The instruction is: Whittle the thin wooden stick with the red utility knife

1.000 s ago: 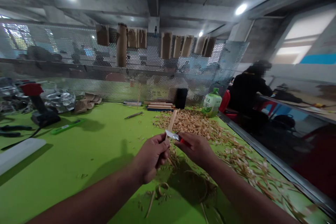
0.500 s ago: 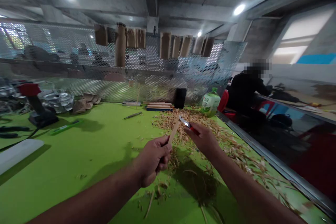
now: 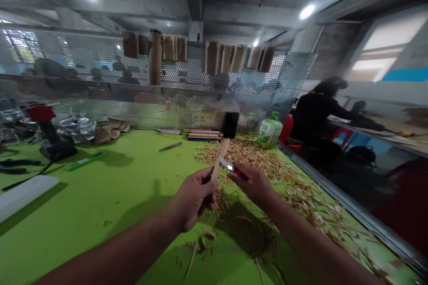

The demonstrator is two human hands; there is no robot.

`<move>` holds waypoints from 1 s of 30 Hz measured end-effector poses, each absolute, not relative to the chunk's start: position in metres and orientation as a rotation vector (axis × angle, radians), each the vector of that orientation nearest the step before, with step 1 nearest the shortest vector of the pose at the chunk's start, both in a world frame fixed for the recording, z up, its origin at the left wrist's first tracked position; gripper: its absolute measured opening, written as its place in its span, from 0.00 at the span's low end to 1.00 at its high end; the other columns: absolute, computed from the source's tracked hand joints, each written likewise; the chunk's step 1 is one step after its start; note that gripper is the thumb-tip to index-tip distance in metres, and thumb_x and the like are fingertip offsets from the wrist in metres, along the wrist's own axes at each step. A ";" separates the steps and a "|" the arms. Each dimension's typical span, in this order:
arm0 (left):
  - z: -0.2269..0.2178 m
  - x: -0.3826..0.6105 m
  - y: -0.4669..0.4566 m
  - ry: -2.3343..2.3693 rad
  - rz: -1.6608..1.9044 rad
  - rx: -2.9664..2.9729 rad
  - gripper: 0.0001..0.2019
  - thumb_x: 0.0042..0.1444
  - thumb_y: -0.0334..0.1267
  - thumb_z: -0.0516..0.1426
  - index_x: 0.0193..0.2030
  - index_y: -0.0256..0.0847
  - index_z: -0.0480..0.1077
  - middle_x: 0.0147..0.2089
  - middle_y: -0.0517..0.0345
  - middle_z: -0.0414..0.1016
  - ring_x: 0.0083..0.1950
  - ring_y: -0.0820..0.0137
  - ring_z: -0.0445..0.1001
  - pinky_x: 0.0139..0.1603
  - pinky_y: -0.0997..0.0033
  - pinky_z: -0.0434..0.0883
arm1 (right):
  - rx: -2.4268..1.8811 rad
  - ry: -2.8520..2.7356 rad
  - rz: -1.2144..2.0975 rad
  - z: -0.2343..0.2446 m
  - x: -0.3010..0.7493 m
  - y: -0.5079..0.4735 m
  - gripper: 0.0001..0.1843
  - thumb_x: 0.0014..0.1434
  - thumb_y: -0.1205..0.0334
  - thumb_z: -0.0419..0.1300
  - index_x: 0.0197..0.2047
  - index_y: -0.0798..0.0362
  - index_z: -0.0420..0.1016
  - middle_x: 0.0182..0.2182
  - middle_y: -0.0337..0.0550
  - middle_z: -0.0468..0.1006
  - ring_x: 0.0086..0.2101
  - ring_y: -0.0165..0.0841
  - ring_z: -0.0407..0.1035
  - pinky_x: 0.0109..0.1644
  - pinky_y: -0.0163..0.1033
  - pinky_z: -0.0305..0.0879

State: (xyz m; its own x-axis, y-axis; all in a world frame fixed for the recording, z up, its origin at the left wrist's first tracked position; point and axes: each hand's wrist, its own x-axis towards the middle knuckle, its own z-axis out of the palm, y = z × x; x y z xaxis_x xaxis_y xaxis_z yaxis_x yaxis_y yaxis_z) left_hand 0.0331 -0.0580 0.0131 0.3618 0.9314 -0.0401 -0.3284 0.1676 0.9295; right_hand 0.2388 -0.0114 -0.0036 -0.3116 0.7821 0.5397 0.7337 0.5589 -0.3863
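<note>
Wooden strip (image 3: 224, 151): presumably light, stiff; best held low, where left hand (image 3: 197, 196) pinches it between fingers. Red-handled knife (image 3: 230, 167): right hand's (image 3: 256, 182) fingers curled round it.

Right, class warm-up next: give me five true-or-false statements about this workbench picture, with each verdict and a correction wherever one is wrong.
1. The left hand grips a wooden strip. True.
2. The right hand holds nothing. False: it holds a knife with red on its handle.
3. The green bottle stands upright. True.
4. All the wood shavings lie to the left of the left hand. False: most lie beyond the hands and to the right.
5. A person in dark clothing sits on the right side of the view. True.
</note>
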 end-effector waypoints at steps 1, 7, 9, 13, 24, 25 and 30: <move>0.014 0.034 -0.059 0.748 1.033 1.024 0.26 0.55 0.34 0.60 0.61 0.35 0.64 0.22 0.67 0.62 0.20 0.79 0.59 0.19 0.80 0.60 | -1.184 -2.142 0.074 -0.005 0.235 -0.014 0.18 0.63 0.47 0.53 0.33 0.52 0.72 0.24 0.38 0.70 0.26 0.30 0.62 0.31 0.33 0.54; 0.019 0.036 -0.062 0.896 1.069 1.062 0.24 0.54 0.34 0.60 0.58 0.33 0.66 0.25 0.64 0.66 0.22 0.77 0.62 0.20 0.77 0.64 | -1.176 -2.256 0.004 -0.002 0.228 -0.023 0.21 0.64 0.44 0.51 0.33 0.52 0.72 0.24 0.39 0.70 0.25 0.30 0.63 0.30 0.33 0.53; 0.019 0.035 -0.062 0.931 1.054 1.096 0.23 0.55 0.34 0.60 0.58 0.33 0.66 0.24 0.65 0.66 0.22 0.77 0.62 0.20 0.77 0.63 | -1.198 -2.260 -0.026 0.000 0.228 -0.024 0.21 0.64 0.44 0.51 0.33 0.52 0.72 0.24 0.40 0.70 0.25 0.30 0.63 0.30 0.33 0.52; 0.020 0.032 -0.064 0.956 1.032 1.113 0.24 0.56 0.33 0.58 0.61 0.37 0.66 0.22 0.68 0.63 0.19 0.80 0.57 0.17 0.80 0.58 | -1.240 -2.200 -0.065 0.001 0.231 -0.021 0.21 0.64 0.44 0.50 0.35 0.52 0.72 0.26 0.41 0.72 0.27 0.31 0.65 0.30 0.34 0.53; 0.025 0.033 -0.069 0.924 0.967 1.122 0.26 0.56 0.29 0.57 0.63 0.38 0.64 0.23 0.68 0.60 0.19 0.82 0.54 0.16 0.82 0.54 | -1.323 -1.953 -0.018 0.002 0.249 -0.004 0.18 0.62 0.46 0.53 0.34 0.52 0.72 0.26 0.40 0.72 0.28 0.32 0.64 0.31 0.35 0.55; 0.026 0.033 -0.070 0.920 0.952 1.131 0.26 0.56 0.30 0.58 0.63 0.38 0.65 0.23 0.67 0.61 0.19 0.82 0.54 0.16 0.82 0.55 | -1.348 -1.901 0.010 0.003 0.253 0.000 0.19 0.61 0.45 0.53 0.31 0.52 0.70 0.24 0.38 0.70 0.26 0.31 0.63 0.29 0.34 0.53; 0.023 0.033 -0.079 0.791 0.831 1.179 0.26 0.56 0.33 0.59 0.62 0.40 0.66 0.24 0.66 0.64 0.19 0.81 0.56 0.17 0.81 0.59 | -1.457 -1.575 0.134 0.004 0.288 0.021 0.24 0.60 0.41 0.51 0.23 0.52 0.62 0.17 0.33 0.58 0.21 0.28 0.54 0.23 0.34 0.46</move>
State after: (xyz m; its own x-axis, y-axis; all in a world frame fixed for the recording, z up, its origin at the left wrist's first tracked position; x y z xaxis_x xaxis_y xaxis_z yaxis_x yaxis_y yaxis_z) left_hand 0.0334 -0.0791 0.0229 0.4771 0.8742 -0.0906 -0.1334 0.1740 0.9757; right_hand 0.2877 0.0205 0.0044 0.1638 0.8200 0.5484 0.7160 0.2836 -0.6379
